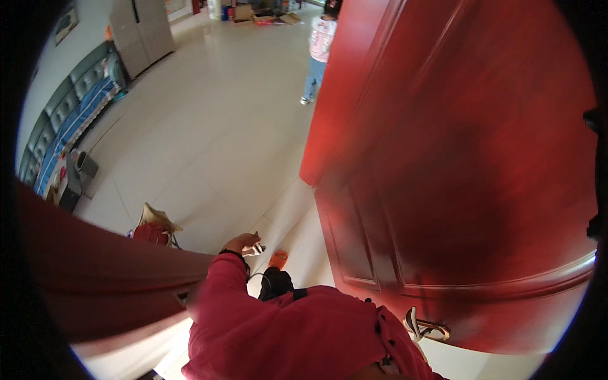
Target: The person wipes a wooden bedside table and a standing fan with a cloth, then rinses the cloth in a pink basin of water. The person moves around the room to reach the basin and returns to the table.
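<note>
My left hand (pixel 243 244) is held out in front of me at the doorway, its fingers closed around a small light and dark object (pixel 258 248), perhaps metal, too small to name. A dark band circles that wrist below the red sleeve. My right hand is out of view. On my right stands a large red panelled door (pixel 451 166), swung inward; its handle (pixel 413 323) on a gold-coloured plate (pixel 439 331) is close to my right side. One orange slipper (pixel 278 260) shows on my foot on the tiled floor (pixel 204 142).
A red door frame (pixel 118 275) runs along my left. Just past it sits a beige and red bag (pixel 154 228). Farther left are a grey bin (pixel 87 164), a tufted sofa (pixel 76 90) and a tall cabinet (pixel 142 33). Another person (pixel 320 52) stands beyond the door; cardboard boxes (pixel 243 13) lie behind.
</note>
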The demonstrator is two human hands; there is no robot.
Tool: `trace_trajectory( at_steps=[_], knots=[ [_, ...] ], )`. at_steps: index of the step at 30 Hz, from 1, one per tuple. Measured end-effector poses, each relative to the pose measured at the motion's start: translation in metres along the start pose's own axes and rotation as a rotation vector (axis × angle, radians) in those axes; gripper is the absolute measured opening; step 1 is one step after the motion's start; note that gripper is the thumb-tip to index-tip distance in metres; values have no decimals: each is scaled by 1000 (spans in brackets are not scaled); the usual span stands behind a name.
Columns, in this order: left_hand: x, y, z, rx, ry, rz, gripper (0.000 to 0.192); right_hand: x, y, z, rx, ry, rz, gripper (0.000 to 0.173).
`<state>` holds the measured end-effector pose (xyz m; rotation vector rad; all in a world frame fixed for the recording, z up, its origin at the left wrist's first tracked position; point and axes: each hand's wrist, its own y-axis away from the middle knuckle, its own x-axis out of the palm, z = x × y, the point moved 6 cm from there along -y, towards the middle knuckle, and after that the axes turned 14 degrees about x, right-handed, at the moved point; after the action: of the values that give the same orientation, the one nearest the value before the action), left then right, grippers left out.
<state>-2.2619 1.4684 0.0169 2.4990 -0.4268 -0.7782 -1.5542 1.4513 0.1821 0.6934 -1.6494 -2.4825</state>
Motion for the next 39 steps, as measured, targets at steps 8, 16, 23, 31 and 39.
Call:
trace_trajectory(
  at_steps=[8, 16, 23, 31, 39],
  knots=[
    [-100, -115, -67, 77, 439, -152, 32, -22, 44, -25, 149, -169, -161, 19],
    [-118, -161, -181, 357, 54, 161, 42, -5, 108, -81, 208, -347, -255, 21],
    [-104, -149, -201, 169, 95, 151, 37, 24, 133, -136, 81, -412, -260, 26],
    [-84, -163, -130, 210, 584, 36, 29, 39, 45, -208, 207, -156, -183, 23],
    [-150, -188, -63, 84, -141, 196, 36, 57, 27, -152, 393, -406, -239, 25]
  ],
)
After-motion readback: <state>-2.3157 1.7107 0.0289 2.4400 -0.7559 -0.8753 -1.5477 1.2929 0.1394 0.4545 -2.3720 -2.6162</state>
